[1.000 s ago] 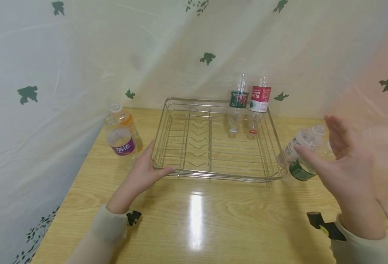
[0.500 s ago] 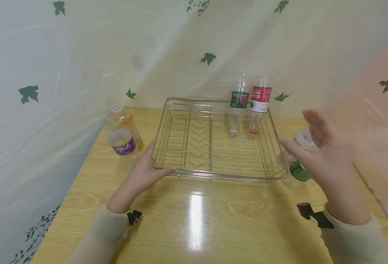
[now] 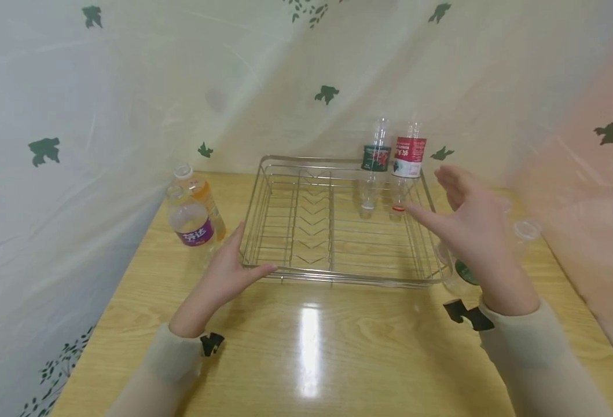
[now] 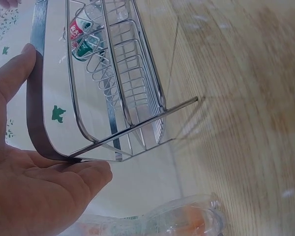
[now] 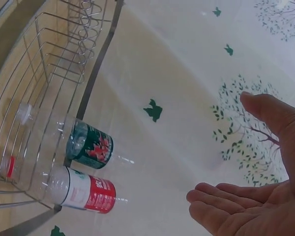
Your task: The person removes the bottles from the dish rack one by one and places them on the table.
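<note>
A silver wire dish rack (image 3: 306, 269) stands on the wooden table. My left hand (image 3: 224, 269) rests against its near left corner, thumb along the front rail and fingers along the left side. The left wrist view shows the hand (image 4: 44, 182) spanning the flat rim (image 4: 35, 98). My right hand (image 3: 470, 223) hovers over the rack's right side, fingers spread and holding nothing. Two empty plastic bottles stand upside down at the rack's back right: one with a green label (image 3: 375, 157), one with a red-and-white label (image 3: 409, 157). Both also show in the right wrist view.
Left of the rack stand a purple-labelled bottle (image 3: 194, 226) and an orange-labelled bottle (image 3: 202, 191). To the right, more clear bottles, one with a green label (image 3: 465, 272), are partly hidden behind my right hand. A bird-patterned sheet (image 3: 233, 87) hangs behind the table.
My right hand has moved left from over the right-hand bottles to the rack's right edge, staying empty. My left hand, the rack and the bottles in it have stayed in place.
</note>
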`<state>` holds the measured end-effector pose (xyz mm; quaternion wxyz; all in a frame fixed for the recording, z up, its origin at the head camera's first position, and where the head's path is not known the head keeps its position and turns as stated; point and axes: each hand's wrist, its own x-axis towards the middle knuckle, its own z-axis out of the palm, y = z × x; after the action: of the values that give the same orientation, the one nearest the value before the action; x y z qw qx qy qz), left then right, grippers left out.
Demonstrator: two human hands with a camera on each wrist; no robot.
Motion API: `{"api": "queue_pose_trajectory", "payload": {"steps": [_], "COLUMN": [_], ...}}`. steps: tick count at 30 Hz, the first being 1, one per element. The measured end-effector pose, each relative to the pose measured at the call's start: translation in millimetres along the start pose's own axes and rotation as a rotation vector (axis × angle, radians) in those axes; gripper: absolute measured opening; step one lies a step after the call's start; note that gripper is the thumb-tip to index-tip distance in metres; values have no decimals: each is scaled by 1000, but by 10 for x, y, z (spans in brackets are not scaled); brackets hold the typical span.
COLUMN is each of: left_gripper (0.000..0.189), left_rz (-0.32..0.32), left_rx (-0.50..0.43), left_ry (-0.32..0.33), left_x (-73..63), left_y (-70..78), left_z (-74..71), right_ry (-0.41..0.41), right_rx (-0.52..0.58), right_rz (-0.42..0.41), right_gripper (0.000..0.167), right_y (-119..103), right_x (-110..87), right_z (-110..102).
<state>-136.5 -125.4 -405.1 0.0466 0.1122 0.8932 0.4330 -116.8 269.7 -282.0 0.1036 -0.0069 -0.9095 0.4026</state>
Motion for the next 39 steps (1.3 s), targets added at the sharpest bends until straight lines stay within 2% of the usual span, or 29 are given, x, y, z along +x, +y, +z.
{"api": "queue_pose_trajectory", "payload": {"steps": [6,11,21,29,33,39], "left_gripper": [122,119,122,124,124,124], "left_rz": [-7,11,-11,-10,-10,-14], "left_rx": [3,-5,4,10,11,11], "left_ry": [0,9,-2,0,2,-4], "left_x": [1,25,12,14,11,7], "left_y": [-17,-31,-20,-17,-17,-18], "left_z": [6,18,11,-3,-11,-8], "right_ry": [-53,-88,-167,-177,-182,-167], "right_rx": [-23,-67,-83,-137,-128,-52], "right_rz": [30,58,104,138,163,193], "right_gripper": [112,119,121,115,112,85], "right_y": [-32,-43,-95,-133,-111,13], "right_x": [204,391,676,826,916,1017], "right_z": [113,207,364,397,451,567]}}
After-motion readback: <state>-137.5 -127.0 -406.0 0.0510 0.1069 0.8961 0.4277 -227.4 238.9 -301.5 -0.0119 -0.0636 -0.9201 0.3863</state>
